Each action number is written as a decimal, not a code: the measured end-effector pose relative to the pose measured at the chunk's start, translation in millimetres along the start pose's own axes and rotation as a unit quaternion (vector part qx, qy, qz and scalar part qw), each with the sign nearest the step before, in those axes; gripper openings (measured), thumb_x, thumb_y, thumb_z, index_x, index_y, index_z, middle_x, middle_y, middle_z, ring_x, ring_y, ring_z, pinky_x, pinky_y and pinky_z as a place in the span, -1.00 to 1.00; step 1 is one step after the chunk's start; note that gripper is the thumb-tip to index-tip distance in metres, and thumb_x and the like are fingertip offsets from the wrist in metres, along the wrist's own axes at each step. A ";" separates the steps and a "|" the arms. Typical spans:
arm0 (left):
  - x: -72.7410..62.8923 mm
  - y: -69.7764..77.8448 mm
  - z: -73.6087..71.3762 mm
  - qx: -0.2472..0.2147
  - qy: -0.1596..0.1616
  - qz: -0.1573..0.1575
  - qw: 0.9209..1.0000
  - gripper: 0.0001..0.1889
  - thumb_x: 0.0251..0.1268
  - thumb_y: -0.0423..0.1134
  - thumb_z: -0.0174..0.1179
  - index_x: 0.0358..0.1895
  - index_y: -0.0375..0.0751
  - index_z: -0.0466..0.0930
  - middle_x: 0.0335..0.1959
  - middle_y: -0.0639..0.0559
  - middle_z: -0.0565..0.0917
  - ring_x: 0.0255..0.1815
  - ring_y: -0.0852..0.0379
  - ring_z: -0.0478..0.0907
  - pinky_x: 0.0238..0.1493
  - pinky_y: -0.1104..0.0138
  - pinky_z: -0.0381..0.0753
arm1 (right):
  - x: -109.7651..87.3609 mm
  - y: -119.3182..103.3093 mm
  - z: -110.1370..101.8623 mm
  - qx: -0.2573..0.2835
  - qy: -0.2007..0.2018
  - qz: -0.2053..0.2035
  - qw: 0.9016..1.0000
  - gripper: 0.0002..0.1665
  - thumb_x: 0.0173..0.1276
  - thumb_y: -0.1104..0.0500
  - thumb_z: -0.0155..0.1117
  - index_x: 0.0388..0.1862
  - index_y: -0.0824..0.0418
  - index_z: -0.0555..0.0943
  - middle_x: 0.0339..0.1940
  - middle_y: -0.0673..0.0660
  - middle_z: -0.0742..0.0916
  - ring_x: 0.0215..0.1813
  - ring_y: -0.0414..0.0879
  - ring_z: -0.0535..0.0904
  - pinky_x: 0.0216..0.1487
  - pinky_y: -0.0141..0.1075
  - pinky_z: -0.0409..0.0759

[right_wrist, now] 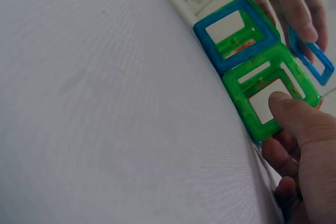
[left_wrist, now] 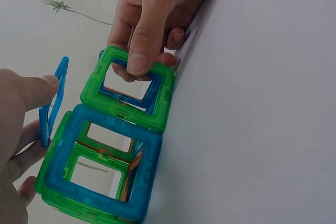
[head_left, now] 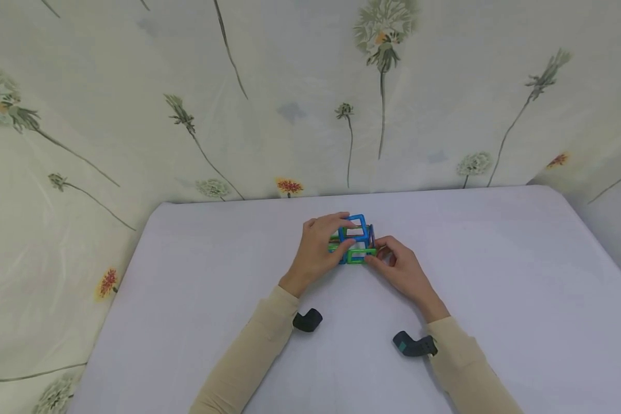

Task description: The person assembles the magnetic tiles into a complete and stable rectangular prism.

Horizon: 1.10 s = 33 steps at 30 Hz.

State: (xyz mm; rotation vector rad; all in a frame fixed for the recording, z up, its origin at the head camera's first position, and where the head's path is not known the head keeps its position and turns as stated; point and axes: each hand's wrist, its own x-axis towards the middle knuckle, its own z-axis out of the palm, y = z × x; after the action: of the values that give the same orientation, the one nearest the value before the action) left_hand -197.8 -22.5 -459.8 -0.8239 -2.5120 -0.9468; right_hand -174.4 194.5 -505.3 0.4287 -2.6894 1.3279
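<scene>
My left hand (head_left: 317, 246) pinches a blue square magnetic tile (left_wrist: 62, 80) between thumb and fingers. It holds the tile tilted, just above a small structure of joined magnetic tiles standing on the table. Facing me, the structure has a blue square tile (right_wrist: 209, 45) on the left and a green square tile (left_wrist: 92, 92) on the right. More green, blue and orange-red edges show through their openings. At the right end, my right hand (head_left: 402, 272) grips the structure, its thumb over the green tile and its fingers partly hidden behind.
The white-covered table (head_left: 196, 322) spreads around the structure, its far edge behind it. Beyond hangs a pale cloth (head_left: 300, 75) printed with dandelions. Dark wrist devices jut inward from the left sleeve (head_left: 261, 336) and the right sleeve (head_left: 466, 362).
</scene>
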 end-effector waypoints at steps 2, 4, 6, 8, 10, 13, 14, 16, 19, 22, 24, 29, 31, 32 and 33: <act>0.6 0.2 0.4 0.001 0.000 -0.002 1.000 -0.70 0.28 -0.04 0.20 0.05 0.05 0.54 0.24 0.10 0.52 0.29 0.18 0.39 0.26 0.08 0.25 | 0.0 0.5 0.2 0.000 0.000 0.000 1.000 -0.67 0.26 0.01 0.32 -0.02 0.01 0.52 -0.27 -0.04 0.62 -0.33 -0.19 0.42 -0.36 -0.42 0.40; 1.3 0.6 1.0 0.003 0.000 0.000 1.000 -0.70 0.28 -0.04 0.20 0.05 0.05 0.54 0.24 0.10 0.53 0.29 0.18 0.39 0.27 0.09 0.25 | 0.0 1.2 0.4 0.001 0.001 0.000 1.000 -0.67 0.26 0.01 0.32 -0.02 0.01 0.52 -0.27 -0.04 0.62 -0.33 -0.19 0.42 -0.36 -0.42 0.40; 1.8 0.5 2.2 0.006 -0.002 0.002 1.000 -0.70 0.28 -0.04 0.20 0.05 0.05 0.54 0.24 0.10 0.53 0.29 0.18 0.39 0.27 0.09 0.26 | 0.1 2.0 0.7 0.000 0.002 -0.003 1.000 -0.67 0.26 0.01 0.32 -0.02 0.01 0.52 -0.27 -0.05 0.62 -0.32 -0.19 0.42 -0.36 -0.42 0.40; 2.0 1.2 2.5 0.007 -0.002 0.004 1.000 -0.69 0.28 -0.03 0.20 0.05 0.04 0.55 0.23 0.09 0.53 0.28 0.18 0.40 0.26 0.09 0.26 | 0.2 2.6 1.0 -0.003 0.002 -0.005 1.000 -0.67 0.26 0.01 0.32 -0.02 0.01 0.52 -0.27 -0.05 0.62 -0.31 -0.20 0.43 -0.36 -0.43 0.39; 1.9 2.2 2.3 0.009 -0.002 0.006 1.000 -0.69 0.27 -0.03 0.21 0.04 0.03 0.55 0.23 0.09 0.54 0.28 0.17 0.41 0.25 0.09 0.27 | 0.4 3.2 1.2 -0.006 0.003 -0.007 1.000 -0.67 0.26 0.02 0.32 -0.02 0.02 0.52 -0.27 -0.06 0.62 -0.29 -0.21 0.43 -0.35 -0.43 0.39; 2.1 3.6 1.8 0.009 0.000 0.009 1.000 -0.69 0.27 -0.03 0.21 0.04 0.03 0.55 0.22 0.08 0.55 0.26 0.17 0.43 0.23 0.08 0.28 | 0.5 3.4 1.1 -0.008 0.004 -0.010 1.000 -0.67 0.26 0.03 0.33 -0.02 0.02 0.52 -0.27 -0.06 0.63 -0.29 -0.21 0.44 -0.35 -0.43 0.39; 2.4 3.7 2.1 0.009 0.001 0.011 1.000 -0.69 0.27 -0.03 0.21 0.04 0.03 0.55 0.21 0.08 0.55 0.26 0.17 0.43 0.22 0.08 0.28 | 0.5 3.4 1.0 -0.007 0.004 -0.010 1.000 -0.67 0.26 0.03 0.33 -0.02 0.02 0.52 -0.27 -0.06 0.63 -0.28 -0.21 0.44 -0.34 -0.43 0.39; 3.0 4.2 2.5 0.010 0.002 0.013 1.000 -0.69 0.27 -0.04 0.21 0.04 0.03 0.54 0.21 0.08 0.55 0.25 0.17 0.44 0.21 0.08 0.29 | 0.4 3.2 0.7 -0.005 0.004 -0.009 1.000 -0.67 0.26 0.03 0.32 -0.02 0.02 0.52 -0.26 -0.06 0.63 -0.27 -0.22 0.45 -0.34 -0.43 0.40; 3.7 4.4 3.8 0.009 0.001 0.014 1.000 -0.68 0.26 -0.04 0.22 0.05 0.04 0.54 0.21 0.08 0.56 0.25 0.17 0.44 0.21 0.09 0.29 | 0.3 2.6 0.5 0.000 0.002 -0.008 1.000 -0.68 0.26 0.02 0.32 -0.02 0.02 0.52 -0.25 -0.06 0.63 -0.26 -0.22 0.45 -0.32 -0.43 0.41; 3.5 4.7 4.8 0.002 -0.004 0.011 1.000 -0.68 0.24 -0.04 0.24 0.04 0.04 0.53 0.21 0.08 0.55 0.26 0.18 0.43 0.23 0.09 0.28 | 0.3 1.8 0.5 0.001 0.000 -0.009 1.000 -0.68 0.27 0.02 0.32 -0.03 0.02 0.52 -0.25 -0.06 0.63 -0.26 -0.22 0.46 -0.31 -0.44 0.41; 3.3 5.0 5.2 -0.002 -0.006 0.008 1.000 -0.68 0.23 -0.05 0.25 0.04 0.04 0.53 0.21 0.08 0.55 0.27 0.19 0.43 0.24 0.09 0.26 | 0.2 1.3 0.4 0.000 0.001 -0.009 1.000 -0.68 0.27 0.02 0.32 -0.03 0.02 0.52 -0.26 -0.06 0.63 -0.25 -0.22 0.46 -0.31 -0.44 0.41; 3.2 6.0 5.0 -0.001 -0.012 0.005 1.000 -0.68 0.23 -0.05 0.25 0.04 0.04 0.53 0.21 0.09 0.55 0.28 0.21 0.42 0.26 0.10 0.25 | 0.1 1.1 0.1 -0.002 0.004 -0.010 1.000 -0.68 0.26 0.04 0.32 -0.03 0.03 0.52 -0.28 -0.05 0.63 -0.26 -0.22 0.46 -0.31 -0.44 0.40; 3.3 6.3 5.0 0.000 -0.015 0.004 1.000 -0.68 0.23 -0.04 0.24 0.04 0.05 0.53 0.22 0.09 0.55 0.28 0.23 0.41 0.27 0.10 0.25 | 0.1 1.5 0.2 -0.003 0.004 -0.009 1.000 -0.69 0.26 0.03 0.32 -0.04 0.02 0.52 -0.28 -0.05 0.63 -0.26 -0.21 0.46 -0.32 -0.44 0.40; 3.3 6.4 5.2 0.000 -0.017 0.003 1.000 -0.68 0.23 -0.04 0.24 0.04 0.05 0.53 0.22 0.09 0.55 0.29 0.23 0.41 0.27 0.10 0.25 | 0.1 1.8 0.3 -0.004 0.004 -0.009 1.000 -0.69 0.26 0.03 0.32 -0.04 0.02 0.52 -0.28 -0.05 0.63 -0.27 -0.21 0.46 -0.32 -0.44 0.40; 3.4 6.4 5.3 0.000 -0.019 0.003 1.000 -0.68 0.23 -0.04 0.24 0.04 0.05 0.53 0.22 0.09 0.55 0.29 0.24 0.41 0.27 0.10 0.24 | 0.1 2.2 0.5 -0.005 0.004 -0.008 1.000 -0.69 0.27 0.02 0.32 -0.04 0.02 0.52 -0.29 -0.05 0.63 -0.27 -0.21 0.46 -0.33 -0.44 0.40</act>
State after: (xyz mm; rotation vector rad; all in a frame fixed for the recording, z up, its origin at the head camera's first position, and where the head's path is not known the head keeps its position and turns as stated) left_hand -196.9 -13.6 -458.8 -0.8559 -2.5410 -0.9384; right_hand -175.1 195.4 -507.3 0.4417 -2.6788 1.3089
